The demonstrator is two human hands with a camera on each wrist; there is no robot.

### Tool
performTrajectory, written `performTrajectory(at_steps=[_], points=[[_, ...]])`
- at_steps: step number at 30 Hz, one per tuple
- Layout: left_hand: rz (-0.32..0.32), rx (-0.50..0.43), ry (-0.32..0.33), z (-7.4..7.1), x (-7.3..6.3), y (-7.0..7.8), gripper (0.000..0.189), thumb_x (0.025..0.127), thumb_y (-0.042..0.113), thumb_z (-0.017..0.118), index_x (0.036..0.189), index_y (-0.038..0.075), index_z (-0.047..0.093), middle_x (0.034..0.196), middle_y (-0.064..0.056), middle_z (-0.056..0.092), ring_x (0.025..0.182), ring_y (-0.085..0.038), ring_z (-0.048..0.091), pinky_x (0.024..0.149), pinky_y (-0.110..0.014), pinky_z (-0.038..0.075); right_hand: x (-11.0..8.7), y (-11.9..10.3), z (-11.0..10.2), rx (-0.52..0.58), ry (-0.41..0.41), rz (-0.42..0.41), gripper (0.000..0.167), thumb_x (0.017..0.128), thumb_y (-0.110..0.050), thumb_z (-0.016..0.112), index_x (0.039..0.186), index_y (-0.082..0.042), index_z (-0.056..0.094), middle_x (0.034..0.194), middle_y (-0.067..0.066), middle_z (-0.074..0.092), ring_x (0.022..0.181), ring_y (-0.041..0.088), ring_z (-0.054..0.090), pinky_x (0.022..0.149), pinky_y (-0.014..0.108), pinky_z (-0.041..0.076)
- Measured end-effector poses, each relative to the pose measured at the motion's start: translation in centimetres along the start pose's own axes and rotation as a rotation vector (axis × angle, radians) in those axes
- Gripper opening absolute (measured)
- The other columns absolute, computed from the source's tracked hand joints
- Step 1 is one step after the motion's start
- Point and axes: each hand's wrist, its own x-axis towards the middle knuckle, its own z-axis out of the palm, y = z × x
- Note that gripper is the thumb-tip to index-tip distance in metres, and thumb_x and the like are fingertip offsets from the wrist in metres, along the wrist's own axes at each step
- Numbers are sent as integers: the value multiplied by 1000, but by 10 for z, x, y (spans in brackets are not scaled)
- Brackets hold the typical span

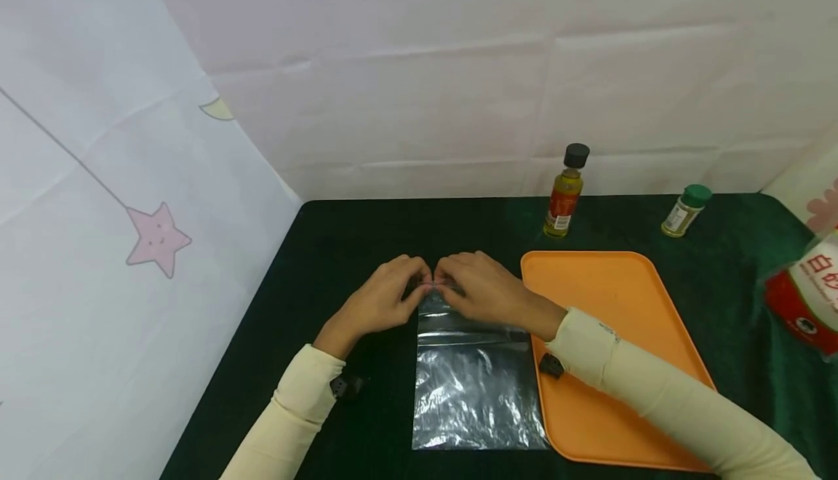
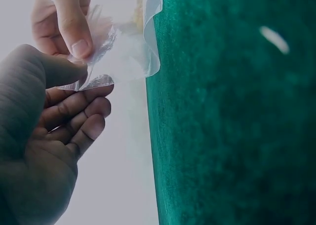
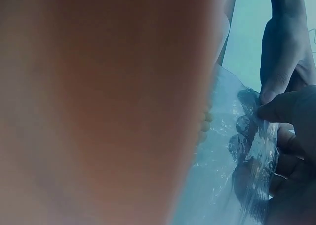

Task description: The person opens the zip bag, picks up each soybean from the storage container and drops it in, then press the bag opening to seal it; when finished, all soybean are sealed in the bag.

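A clear plastic bag (image 1: 481, 400) lies flat on the dark green cloth, its top corner lifted a little. My left hand (image 1: 380, 298) pinches that corner between thumb and fingers. Right beside it my right hand (image 1: 484, 289) pinches the same edge, so the fingertips of both nearly meet. In the left wrist view, the left thumb and index finger hold the bag's film (image 2: 126, 59), with the right hand (image 2: 64, 22) just above. The right wrist view shows right-hand fingers through the crinkled film (image 3: 222, 161); the left hand (image 3: 286, 52) is beyond.
An orange tray (image 1: 589, 276) lies right of the bag, under the right forearm. Behind it stand an oil bottle (image 1: 564, 200) and a small green-capped jar (image 1: 685, 211). A red-and-white package (image 1: 808, 294) is at the far right. Blurred brown fills much of the right wrist view.
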Motion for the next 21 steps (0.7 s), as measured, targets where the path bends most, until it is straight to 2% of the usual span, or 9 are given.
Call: performTrajectory(at_steps=[6, 13, 21], points=[[15, 7, 4, 0, 0, 0, 8, 99, 17, 66, 105, 15, 63, 94, 8, 58, 80, -5, 53, 66, -24, 49, -1, 1, 0, -27, 32, -55, 6, 96, -22, 70, 98, -22, 65, 91, -13, 62, 70, 5, 49, 69, 29, 44], [-3, 9, -18, 0, -1, -1, 8, 99, 17, 66, 107, 16, 63, 96, 7, 58, 82, -4, 55, 67, -23, 50, -4, 5, -2, 16, 9, -66, 9, 96, -22, 70, 104, -19, 66, 97, -9, 66, 74, 3, 54, 79, 32, 50], [-19, 13, -26, -1, 0, 0, 8, 99, 18, 66, 106, 16, 62, 93, 8, 57, 79, -4, 53, 65, -23, 49, -2, 5, -3, 7, 8, -64, 8, 96, -20, 70, 102, -17, 66, 95, -8, 65, 73, 3, 53, 76, 31, 50]])
